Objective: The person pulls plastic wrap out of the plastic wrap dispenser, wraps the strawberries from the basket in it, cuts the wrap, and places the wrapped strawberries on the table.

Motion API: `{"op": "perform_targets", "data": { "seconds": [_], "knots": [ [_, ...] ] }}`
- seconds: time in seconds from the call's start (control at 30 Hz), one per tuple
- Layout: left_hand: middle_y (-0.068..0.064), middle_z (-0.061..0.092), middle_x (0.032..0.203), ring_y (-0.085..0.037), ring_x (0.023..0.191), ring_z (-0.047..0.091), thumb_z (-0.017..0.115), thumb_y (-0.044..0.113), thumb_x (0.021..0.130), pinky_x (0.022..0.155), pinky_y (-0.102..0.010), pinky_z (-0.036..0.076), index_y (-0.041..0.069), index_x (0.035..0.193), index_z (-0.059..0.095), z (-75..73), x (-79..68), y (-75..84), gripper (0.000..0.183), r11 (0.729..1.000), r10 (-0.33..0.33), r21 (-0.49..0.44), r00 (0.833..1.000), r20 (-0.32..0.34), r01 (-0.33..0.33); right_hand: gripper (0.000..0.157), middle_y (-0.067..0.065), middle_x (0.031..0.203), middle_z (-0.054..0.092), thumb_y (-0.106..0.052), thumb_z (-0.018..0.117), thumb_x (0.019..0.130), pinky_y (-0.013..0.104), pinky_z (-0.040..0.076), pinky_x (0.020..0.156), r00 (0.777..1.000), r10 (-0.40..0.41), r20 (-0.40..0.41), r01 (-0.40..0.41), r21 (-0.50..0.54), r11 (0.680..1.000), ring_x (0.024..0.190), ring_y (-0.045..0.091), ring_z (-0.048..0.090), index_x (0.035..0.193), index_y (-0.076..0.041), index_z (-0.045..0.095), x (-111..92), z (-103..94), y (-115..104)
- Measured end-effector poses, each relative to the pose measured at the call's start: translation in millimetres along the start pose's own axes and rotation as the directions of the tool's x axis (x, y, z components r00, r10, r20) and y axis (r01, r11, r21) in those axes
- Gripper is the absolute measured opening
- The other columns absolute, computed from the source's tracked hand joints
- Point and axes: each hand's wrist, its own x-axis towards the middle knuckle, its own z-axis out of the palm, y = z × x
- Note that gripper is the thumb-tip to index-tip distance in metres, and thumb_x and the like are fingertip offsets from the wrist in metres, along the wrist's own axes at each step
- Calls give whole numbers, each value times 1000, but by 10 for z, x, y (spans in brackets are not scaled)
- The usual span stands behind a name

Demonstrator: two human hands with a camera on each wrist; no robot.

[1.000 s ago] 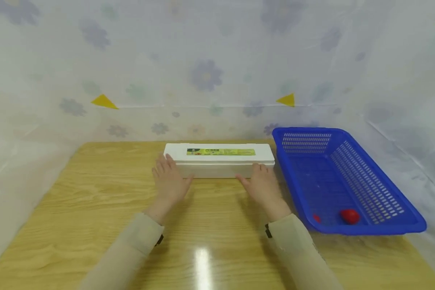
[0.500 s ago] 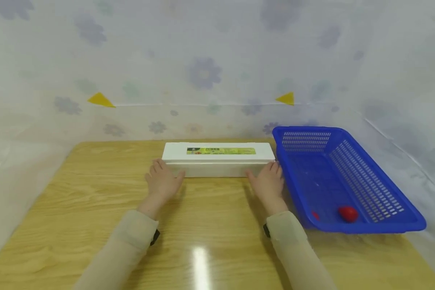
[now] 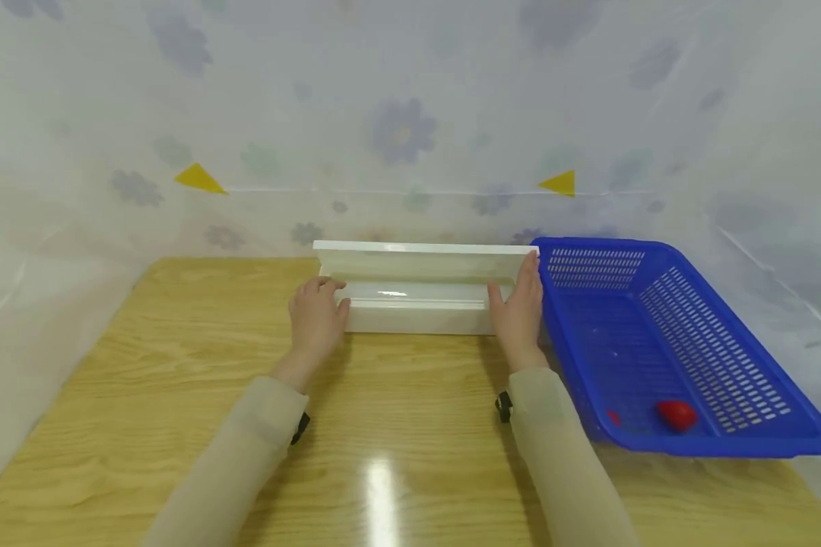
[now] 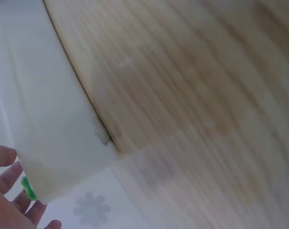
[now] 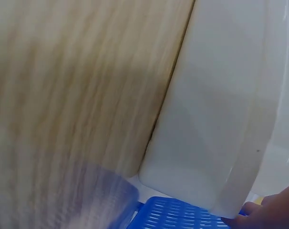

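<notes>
A long white box (image 3: 417, 321) lies at the back of the table, its hinged lid (image 3: 420, 263) tipped up toward the wall and its hollow inside showing. My left hand (image 3: 315, 315) holds the box's left end, thumb near the front rim and fingers bent over the end. In the left wrist view, a small green patch (image 4: 28, 188) shows between those fingers at the box corner. At the right end, my right hand (image 3: 518, 311) reaches up with long, straight fingers to the lid's right corner, thumb spread apart. The right wrist view catches only part of the hand (image 5: 273, 213) beside the box end.
A blue plastic basket (image 3: 581, 410) stands close against the box's right side. Inside it lie a red object (image 3: 676, 415) and a smaller red bit (image 3: 613, 417). Behind the wooden table (image 3: 397, 410) hangs a flowered sheet (image 3: 383, 91) with yellow triangles.
The box lid has swung from closed to raised, its labelled top now out of sight. My right hand moved from the box's front up to the lid; my left stays at the left end.
</notes>
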Motion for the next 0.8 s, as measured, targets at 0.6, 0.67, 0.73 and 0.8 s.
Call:
{"op": "perform_targets", "data": {
  "seconds": [0.6, 0.67, 0.73, 0.8],
  "knots": [
    [-14, 67, 107, -36, 99, 60, 58, 21, 92, 90, -53, 44, 7, 100, 70, -174, 206, -85, 20, 966, 196, 145, 972, 129, -214, 44, 18, 141, 45, -7, 34, 91, 51, 34, 103, 965, 87, 247, -41, -183, 982, 131, 39, 37, 130, -2, 53, 241, -104, -7],
    [-14, 67, 105, -36, 98, 60, 57, 20, 93, 88, -53, 44, 6, 100, 69, -191, 224, -85, 20, 964, 204, 146, 969, 136, -223, 46, 20, 137, 49, -2, 34, 87, 47, 40, 95, 964, 84, 253, -47, -147, 988, 123, 38, 45, 128, 0, 55, 208, -141, -11],
    [-14, 68, 103, -36, 98, 59, 55, 19, 94, 87, -52, 44, 5, 101, 68, -194, 238, -87, 21, 963, 206, 148, 969, 137, -226, 47, 22, 134, 50, 1, 36, 84, 46, 40, 92, 956, 79, 281, -44, -129, 991, 121, 38, 44, 126, 2, 56, 179, -170, -7],
    [-14, 68, 101, -36, 98, 59, 53, 19, 96, 86, -51, 44, 4, 102, 67, -184, 248, -83, 22, 965, 196, 148, 972, 132, -215, 47, 23, 134, 50, 1, 38, 83, 47, 37, 97, 944, 75, 322, -36, -123, 992, 123, 40, 40, 126, 2, 56, 152, -191, -3]
  ]
}}
